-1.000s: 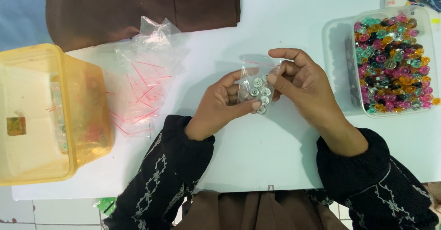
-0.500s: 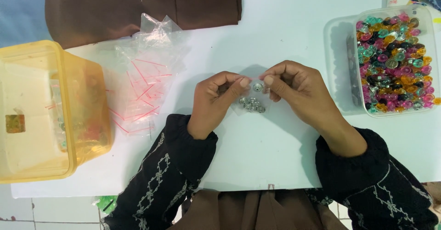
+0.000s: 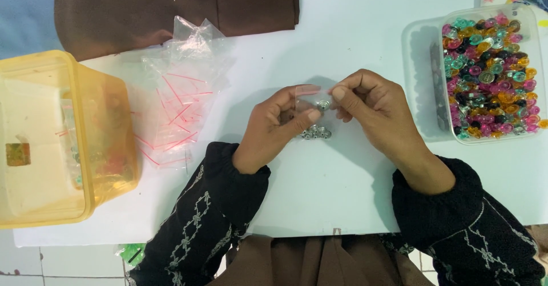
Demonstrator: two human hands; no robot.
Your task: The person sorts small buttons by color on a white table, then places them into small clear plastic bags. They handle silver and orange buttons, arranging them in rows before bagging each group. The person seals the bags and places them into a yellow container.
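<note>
white tabletop (image 3: 348, 40) is carrying everything in the head view. left hand (image 3: 274, 129) and right hand (image 3: 377, 112) are pinching a small clear bag (image 3: 311, 100) between their fingers, silver round pieces (image 3: 315, 132) hanging inside. empty bags (image 3: 177, 97) are lying left, a tub of coloured pieces (image 3: 491, 72) right.

Left edge: a yellow plastic tub (image 3: 85, 149), see-through, on the white table (image 3: 354, 40).
Beside it: a heap of clear little bags with red strips (image 3: 180, 86).
Far side: brown cloth (image 3: 171, 6).
Right: clear box of coloured bobbins (image 3: 491, 75).
</note>
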